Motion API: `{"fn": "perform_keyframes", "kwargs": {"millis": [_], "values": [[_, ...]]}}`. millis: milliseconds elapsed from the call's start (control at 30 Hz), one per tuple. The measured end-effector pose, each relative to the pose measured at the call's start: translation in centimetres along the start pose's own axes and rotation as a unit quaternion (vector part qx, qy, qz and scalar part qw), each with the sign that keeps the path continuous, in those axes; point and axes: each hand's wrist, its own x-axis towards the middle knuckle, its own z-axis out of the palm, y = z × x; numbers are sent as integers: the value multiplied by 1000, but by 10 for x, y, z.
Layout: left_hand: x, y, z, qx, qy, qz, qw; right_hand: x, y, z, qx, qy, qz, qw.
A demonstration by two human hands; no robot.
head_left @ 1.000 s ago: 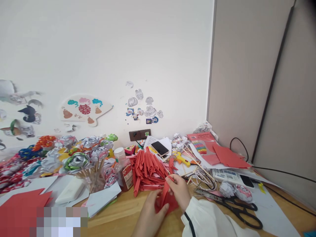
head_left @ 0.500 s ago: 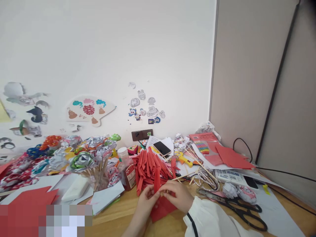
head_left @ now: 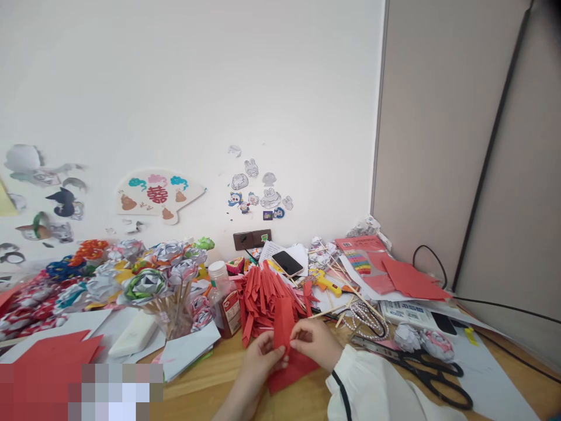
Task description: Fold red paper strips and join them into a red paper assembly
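A folded strip of red paper stands upright between my hands. My left hand pinches its lower left side, thumb in front. My right hand has thumb and fingertips closed at the strip's right edge; the fingertips partly hide the contact. Beneath both hands a flat red paper sheet lies on the wooden table. Right behind the strip spreads a heap of folded red paper strips.
Scissors with black handles lie to the right, near crumpled paper balls and a bead string. A yellow glue gun and phone are behind. A bottle and cup of sticks stand left.
The red strip now shows a wider face with a crease. My right hand has shifted slightly right and up, and my left thumb lies across the strip's lower part.
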Motion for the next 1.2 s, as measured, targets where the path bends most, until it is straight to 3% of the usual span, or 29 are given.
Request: {"fn": "perform_keyframes", "kwargs": {"millis": [100,200,600,900,1067,1133,1200], "values": [[0,0,0,13,2,-2,1000,1,9,9,78,21,57,995],[1,0,1,32,-1,8,999,2,11,13,111,43,71,990],[-2,3,6,83,-3,33,996,0,1,17,85,98,99,987],[0,1,5,69,-27,37,997,0,-3,12,164,74,83,980],[-4,-3,8,133,-35,2,990,1,-2,11,121,80,64,987],[-7,-1,10,174,-22,43,984,-1,-3,11,82,66,51,993],[-9,4,11,221,18,132,966,-3,-5,12,56,46,38,997]]}}
